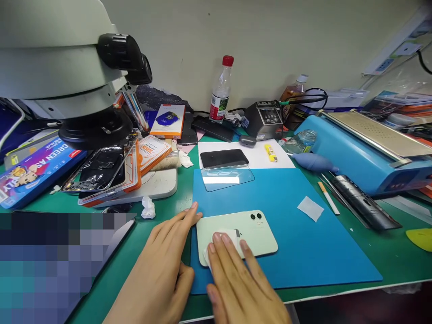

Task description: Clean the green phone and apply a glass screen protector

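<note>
A pale green phone [249, 225] lies back side up on the blue mat [290, 270], its two camera lenses at the upper right. My right hand [239, 283] presses a white wipe [231, 234] against the phone's back with its fingers; the wipe is partly hidden under them. Beside the phone's left end is my left hand [165, 261], fingers stretched out and holding nothing, fingertips at the phone's upper left corner. Behind the phone, a clear glass panel [229, 175] lies partly on the mat, next to a black phone-shaped panel [222, 157].
A white square sheet [310, 208] lies on the mat's right. A cigarette [329, 199], a blue air blower [312, 162] and a blue machine [364, 157] stand or lie rightward. Leftward are a microscope [67, 67], stacked boxes [151, 153] and crumpled tissue [147, 207]. A bottle [220, 96] stands behind.
</note>
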The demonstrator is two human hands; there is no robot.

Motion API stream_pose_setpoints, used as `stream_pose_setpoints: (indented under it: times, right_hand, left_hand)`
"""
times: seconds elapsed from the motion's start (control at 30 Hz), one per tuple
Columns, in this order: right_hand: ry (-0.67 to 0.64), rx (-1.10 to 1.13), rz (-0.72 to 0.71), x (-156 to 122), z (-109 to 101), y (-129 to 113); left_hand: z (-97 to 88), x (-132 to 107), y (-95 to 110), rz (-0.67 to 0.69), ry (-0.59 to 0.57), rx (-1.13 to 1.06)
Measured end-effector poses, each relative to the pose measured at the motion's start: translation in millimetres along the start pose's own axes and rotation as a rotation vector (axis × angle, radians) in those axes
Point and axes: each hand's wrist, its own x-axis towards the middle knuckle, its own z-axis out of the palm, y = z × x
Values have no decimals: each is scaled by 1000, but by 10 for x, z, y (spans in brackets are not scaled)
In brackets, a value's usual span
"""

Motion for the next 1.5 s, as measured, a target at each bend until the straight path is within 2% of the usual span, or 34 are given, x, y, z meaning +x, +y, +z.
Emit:
stream_pose_setpoints:
  times: [0.17,0.33,0.5,0.6,0.7,0.9,1.0,1.07,1.13,1.2,1.23,1.27,1.4,1.43,1.5]
  right_hand:
    - [-36,-60,18,13,-56,76]
    - [-61,-36,-114,-1,-65,120]
    - [-16,-58,36,97,-8,91]
    - [1,-5,13,167,75,-11]
    - [17,48,-44,214,72,-14]
    - [7,52,69,394,103,-43]
    - [12,103,42,427,137,-65]
    - [9,149,-53,375,79,38]
    - [4,211,-161,275,-37,230]
    - [19,325,-203,152,-171,447]
    - [51,389,-154,91,-231,542]
    - [111,451,-30,34,-279,619]
    - [523,685,757,-127,-334,736]
    - [599,744,876,-155,-321,738]
    - [640,830,943,-216,-286,746]
  left_hand:
    - [26,2,-28,13,10,-13]
    - [44,2,-30,24,19,-23]
    - [54,2,-39,9,-2,-51]
    - [61,-12,-47,-39,8,-100]
    - [65,-30,-57,-80,15,-149]
    - [99,-47,-84,-140,-5,-197]
    - [88,-38,-58,-154,14,-206]
    - [58,-34,-27,-135,20,-197]
    - [27,-33,-4,-119,11,-172]
    - [11,-33,2,-116,-1,-122]
    - [10,-31,-1,-113,-15,-88]
    - [15,-28,-6,-101,-30,-49]
    - [31,-2,-6,-85,-78,73]
    - [25,4,7,-88,-69,83]
    - [-8,11,51,-81,-31,77]
